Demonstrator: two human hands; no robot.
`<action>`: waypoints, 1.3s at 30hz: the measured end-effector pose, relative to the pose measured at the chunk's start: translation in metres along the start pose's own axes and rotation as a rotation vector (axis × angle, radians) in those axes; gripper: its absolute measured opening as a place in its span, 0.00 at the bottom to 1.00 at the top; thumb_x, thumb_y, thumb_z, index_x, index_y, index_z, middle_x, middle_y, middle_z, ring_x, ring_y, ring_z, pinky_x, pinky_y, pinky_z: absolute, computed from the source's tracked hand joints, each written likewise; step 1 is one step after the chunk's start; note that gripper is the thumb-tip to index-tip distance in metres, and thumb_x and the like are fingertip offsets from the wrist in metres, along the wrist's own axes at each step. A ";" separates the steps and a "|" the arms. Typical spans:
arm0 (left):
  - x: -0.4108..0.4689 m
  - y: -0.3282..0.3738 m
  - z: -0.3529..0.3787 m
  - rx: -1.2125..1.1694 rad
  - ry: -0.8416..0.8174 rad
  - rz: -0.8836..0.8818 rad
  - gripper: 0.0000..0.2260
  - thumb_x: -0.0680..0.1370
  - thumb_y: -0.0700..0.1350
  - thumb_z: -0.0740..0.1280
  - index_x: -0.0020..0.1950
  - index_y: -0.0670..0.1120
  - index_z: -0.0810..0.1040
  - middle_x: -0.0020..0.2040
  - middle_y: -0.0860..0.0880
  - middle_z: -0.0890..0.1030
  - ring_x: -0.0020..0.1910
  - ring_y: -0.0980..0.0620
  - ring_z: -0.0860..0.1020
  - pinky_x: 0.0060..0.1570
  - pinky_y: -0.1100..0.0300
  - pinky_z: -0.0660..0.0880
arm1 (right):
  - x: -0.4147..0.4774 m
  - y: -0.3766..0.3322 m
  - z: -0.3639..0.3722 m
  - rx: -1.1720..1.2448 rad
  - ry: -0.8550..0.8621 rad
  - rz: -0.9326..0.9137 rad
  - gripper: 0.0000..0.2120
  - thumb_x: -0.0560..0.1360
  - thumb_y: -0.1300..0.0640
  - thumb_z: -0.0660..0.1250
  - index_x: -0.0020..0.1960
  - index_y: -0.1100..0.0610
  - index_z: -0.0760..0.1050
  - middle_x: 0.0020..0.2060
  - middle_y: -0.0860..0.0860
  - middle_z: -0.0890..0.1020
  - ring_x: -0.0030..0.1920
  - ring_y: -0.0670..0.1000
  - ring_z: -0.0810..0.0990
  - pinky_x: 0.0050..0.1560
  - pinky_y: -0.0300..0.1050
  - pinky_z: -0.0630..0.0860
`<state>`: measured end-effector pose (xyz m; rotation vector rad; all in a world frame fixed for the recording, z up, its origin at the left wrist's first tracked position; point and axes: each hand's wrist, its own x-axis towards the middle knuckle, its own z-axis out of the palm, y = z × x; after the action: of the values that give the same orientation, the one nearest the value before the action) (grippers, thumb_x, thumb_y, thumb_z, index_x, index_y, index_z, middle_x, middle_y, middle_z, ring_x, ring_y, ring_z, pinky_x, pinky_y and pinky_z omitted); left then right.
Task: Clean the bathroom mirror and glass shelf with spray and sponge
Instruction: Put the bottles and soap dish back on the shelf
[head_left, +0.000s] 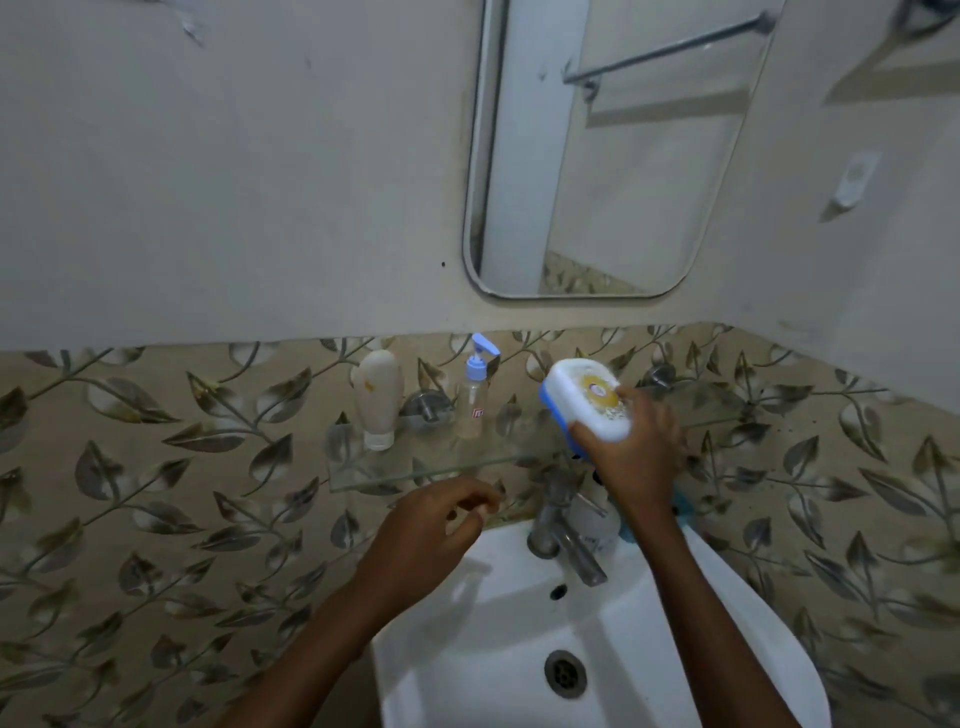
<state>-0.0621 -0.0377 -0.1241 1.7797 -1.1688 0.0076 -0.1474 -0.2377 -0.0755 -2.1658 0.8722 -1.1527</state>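
Note:
The mirror (597, 156) hangs on the wall above a clear glass shelf (426, 467). My right hand (634, 452) grips a white soap box with a blue base (582, 400), tilted just above the shelf's right half. My left hand (441, 519) hovers below the shelf's front edge, over the sink, fingers loosely curled and holding nothing. A clear pump bottle with a blue top (475, 395) and a white tube standing on its cap (379, 397) are on the shelf's left half. No sponge can be made out.
A white sink (457, 649) sits below with a metal tap (558, 535) at its back. Behind my right wrist, something blue (680, 512) and a pale container (597, 525) are partly hidden. Leaf-patterned tiles cover the lower wall. A small white fitting (854, 182) is on the right wall.

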 end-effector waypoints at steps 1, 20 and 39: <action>0.001 0.001 0.000 0.000 0.010 0.006 0.15 0.71 0.56 0.57 0.50 0.54 0.80 0.48 0.67 0.79 0.47 0.63 0.78 0.47 0.65 0.75 | 0.006 0.001 0.009 -0.002 -0.024 -0.004 0.33 0.62 0.46 0.73 0.64 0.54 0.70 0.59 0.57 0.72 0.62 0.59 0.68 0.57 0.50 0.69; -0.001 -0.016 -0.001 -0.034 0.006 -0.051 0.10 0.71 0.53 0.60 0.43 0.69 0.77 0.46 0.66 0.80 0.45 0.63 0.79 0.45 0.66 0.75 | 0.001 0.044 0.024 0.197 0.236 0.161 0.14 0.73 0.56 0.67 0.56 0.60 0.72 0.54 0.59 0.74 0.53 0.57 0.73 0.51 0.54 0.73; 0.045 0.002 0.025 -0.077 -0.110 0.027 0.08 0.75 0.47 0.62 0.44 0.61 0.77 0.46 0.64 0.81 0.44 0.61 0.79 0.45 0.70 0.73 | 0.038 0.152 0.090 0.336 -0.283 0.725 0.15 0.72 0.65 0.68 0.58 0.63 0.72 0.42 0.55 0.75 0.45 0.55 0.72 0.45 0.46 0.70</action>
<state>-0.0507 -0.0868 -0.1152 1.7140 -1.2550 -0.1198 -0.0982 -0.3510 -0.2070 -1.4860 1.1057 -0.5598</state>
